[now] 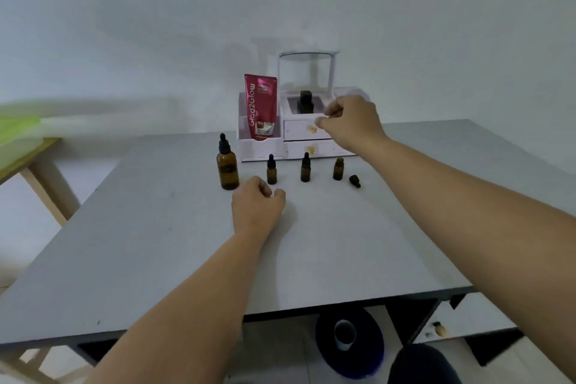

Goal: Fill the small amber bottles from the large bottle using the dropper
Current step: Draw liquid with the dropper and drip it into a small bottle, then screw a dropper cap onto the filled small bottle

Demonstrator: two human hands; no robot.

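The large amber bottle [228, 169] stands with its black dropper cap on, at the left end of a row. To its right stand three small amber bottles. Two of them [271, 170] [305, 168] are capped, and the third [338, 169] is uncapped. Its black dropper cap [355, 181] lies on the table beside it. My left hand [258, 207] rests on the table just in front of the large bottle, fingers loosely curled and holding nothing. My right hand [353, 121] hovers above the row in front of the white organizer, fingers curled, thumb against forefinger, with nothing visible in them.
A white drawer organizer [311, 150] with gold knobs stands behind the bottles, holding a red tube [261, 106] and a dark jar [305, 101] under a raised lid. The grey table [343, 243] ends close to me. A wooden table [28, 156] stands at the left.
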